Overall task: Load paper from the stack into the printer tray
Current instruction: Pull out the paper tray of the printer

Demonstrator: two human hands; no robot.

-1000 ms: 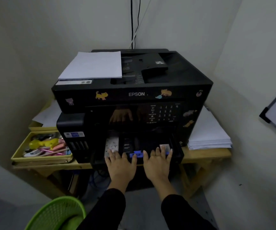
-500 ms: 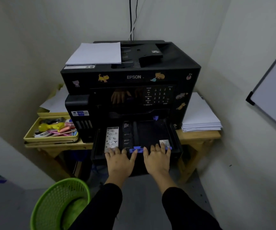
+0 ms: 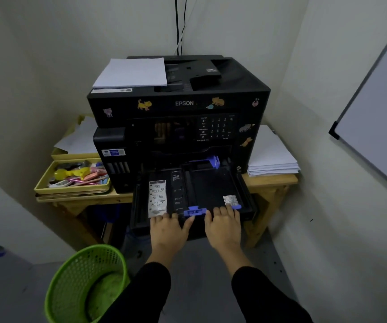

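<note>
Tray [image 3: 211, 190] pulled further out, left hand [image 3: 168, 231], right hand [image 3: 224, 227], fingertips hidden

tray [image 3: 211, 190]: open above | right: paper stack [image 3: 272, 157] beside printer [image 3: 178, 106] | left: bin [image 3: 85, 283]

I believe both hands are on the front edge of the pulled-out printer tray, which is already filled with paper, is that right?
Not quite: the head view shows the tray empty, its black floor bare. Both the left hand and right hand are on its front edge.
</note>
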